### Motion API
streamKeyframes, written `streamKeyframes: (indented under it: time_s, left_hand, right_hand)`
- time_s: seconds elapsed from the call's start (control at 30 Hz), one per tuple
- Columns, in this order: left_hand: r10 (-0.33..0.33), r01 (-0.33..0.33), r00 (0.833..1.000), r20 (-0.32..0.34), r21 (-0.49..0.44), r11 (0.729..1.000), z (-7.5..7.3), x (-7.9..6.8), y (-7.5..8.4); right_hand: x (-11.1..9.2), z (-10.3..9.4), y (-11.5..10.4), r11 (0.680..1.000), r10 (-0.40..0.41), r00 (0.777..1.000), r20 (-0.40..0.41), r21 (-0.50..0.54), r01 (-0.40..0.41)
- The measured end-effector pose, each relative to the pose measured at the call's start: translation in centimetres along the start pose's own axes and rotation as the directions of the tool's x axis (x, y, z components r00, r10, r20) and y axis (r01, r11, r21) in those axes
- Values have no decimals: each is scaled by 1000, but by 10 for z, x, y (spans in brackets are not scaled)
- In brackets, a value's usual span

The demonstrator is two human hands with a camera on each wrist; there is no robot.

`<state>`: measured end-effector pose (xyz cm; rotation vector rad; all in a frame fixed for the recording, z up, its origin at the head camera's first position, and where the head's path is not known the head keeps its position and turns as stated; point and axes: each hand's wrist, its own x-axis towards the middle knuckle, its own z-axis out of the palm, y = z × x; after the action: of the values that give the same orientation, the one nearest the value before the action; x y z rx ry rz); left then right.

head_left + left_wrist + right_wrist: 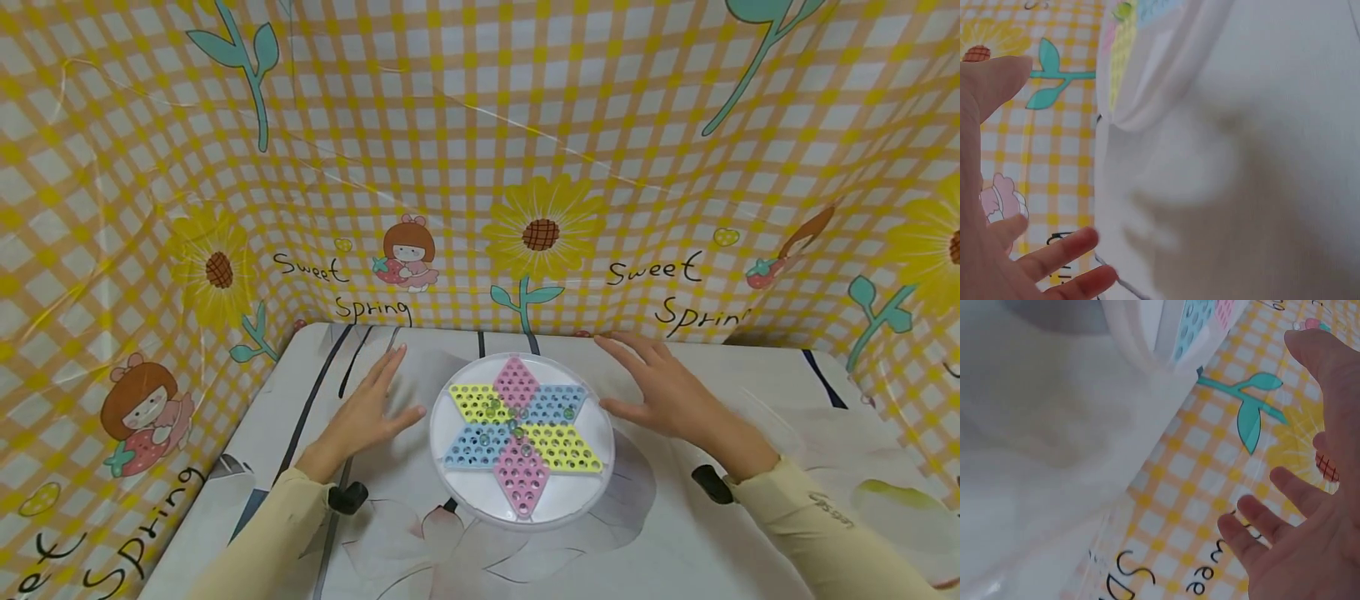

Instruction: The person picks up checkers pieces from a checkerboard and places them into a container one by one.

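A round white Chinese checkers board [465, 492] lies on the table, its star made of pink, yellow and blue points full of small holes. Several glass marbles [517, 423] sit around the star's middle. To the left of the board, my left hand [369, 414] hovers with fingers spread, holding nothing. On the other side my right hand [663, 387] is held up too, fingers apart, its thumb near the rim. Both wrist views show bare palms, the left palm [997, 250] and the right palm [1310, 550], with only part of the board at the top.
A white table [675, 533] with printed flowers and dark lines carries the board. Behind and at both sides hangs a checked yellow cloth [465, 150] with sunflowers and cartoon figures. Dark wrist straps [348, 498] show at the sleeves.
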<state>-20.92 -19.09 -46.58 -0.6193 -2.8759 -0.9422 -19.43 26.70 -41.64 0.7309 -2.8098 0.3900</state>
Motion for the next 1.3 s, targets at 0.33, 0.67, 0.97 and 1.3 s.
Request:
streamKeyframes:
  time_s: [0.33,0.67,0.97,1.3]
  left_hand:
    - [-44,66,993,106,-208,976,10,-3,8]
    - [-100,138,985,144,-290,947,20,-10,10]
    - [-107,153,982,158,-319,935,34,-14,4]
    - [-86,136,981,173,-304,943,40,-17,0]
  right_hand:
    - [11,19,-15,979,55,993,107,188,-74]
    - [12,40,-16,935,99,984,148,324,-143]
    - [14,53,-9,912,82,985,154,388,-137]
    - [14,56,-7,906,88,977,194,391,-159]
